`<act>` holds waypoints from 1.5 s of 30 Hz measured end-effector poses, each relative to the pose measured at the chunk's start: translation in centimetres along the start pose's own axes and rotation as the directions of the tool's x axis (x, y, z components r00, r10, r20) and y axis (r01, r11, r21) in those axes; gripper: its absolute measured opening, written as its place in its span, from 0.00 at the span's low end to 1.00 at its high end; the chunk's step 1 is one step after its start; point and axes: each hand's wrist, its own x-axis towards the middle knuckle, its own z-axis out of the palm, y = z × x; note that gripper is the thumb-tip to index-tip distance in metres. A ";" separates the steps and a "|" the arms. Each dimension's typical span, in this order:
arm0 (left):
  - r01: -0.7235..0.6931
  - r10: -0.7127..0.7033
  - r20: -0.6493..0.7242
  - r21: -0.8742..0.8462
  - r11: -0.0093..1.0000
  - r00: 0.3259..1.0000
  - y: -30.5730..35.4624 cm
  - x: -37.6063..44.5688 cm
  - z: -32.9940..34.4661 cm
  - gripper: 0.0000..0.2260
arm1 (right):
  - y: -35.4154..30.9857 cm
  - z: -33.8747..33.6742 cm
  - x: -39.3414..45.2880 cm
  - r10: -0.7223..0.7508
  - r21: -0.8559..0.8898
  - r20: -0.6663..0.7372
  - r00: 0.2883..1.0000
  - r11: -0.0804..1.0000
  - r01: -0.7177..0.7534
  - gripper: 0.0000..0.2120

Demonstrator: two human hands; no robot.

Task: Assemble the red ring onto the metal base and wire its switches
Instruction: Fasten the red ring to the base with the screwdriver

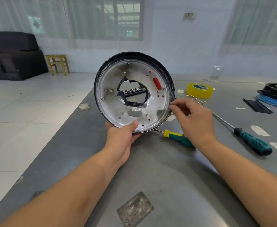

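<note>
Metal base (116, 110), round and shallow with a dark rim, held upright above the counter (175, 169), inner face toward the camera. Jagged central hole edged with black tape; red showing through several small holes and one oblong slot at upper right, the red ring itself hidden behind the disc. Four small screws near the rim.

Left hand (123, 139): grip clasped on the lower edge of the base, thumb on the inner face, fingers behind. Right hand (195, 119): fingertips pinched together at the right rim of the base, seemingly on a thin wire; too fine to confirm.

Behind the right hand, pale wires (195, 97) on the counter beside a yellow tape roll (199, 90). Screwdriver with yellow collar (177, 138) below the base, partly under the right wrist. Second screwdriver (249, 140) well to the right. Black and blue parts (275, 97) at the right edge, clear glass (216, 73) at the far side. Black grille visible through the central hole. Beyond the counter: tiled floor, dark sofa (11, 54), wooden stool (57, 63).
</note>
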 end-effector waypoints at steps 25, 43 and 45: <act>-0.076 0.070 0.072 0.076 0.994 0.995 -0.4 -0.6 0.0 0.25 | -1.8 2.6 -1.7 -0.160 -0.157 0.355 0.921 0.961 0.228 0.06; -0.096 0.087 0.080 0.130 0.987 0.993 -0.4 -1.2 0.3 0.26 | -0.9 3.1 -2.0 -0.093 -0.346 0.303 0.949 0.917 0.200 0.03; -0.096 0.085 0.082 0.141 0.985 0.993 -0.4 -1.2 0.3 0.26 | -0.9 3.1 -2.0 -0.089 -0.352 0.303 0.949 0.915 0.198 0.03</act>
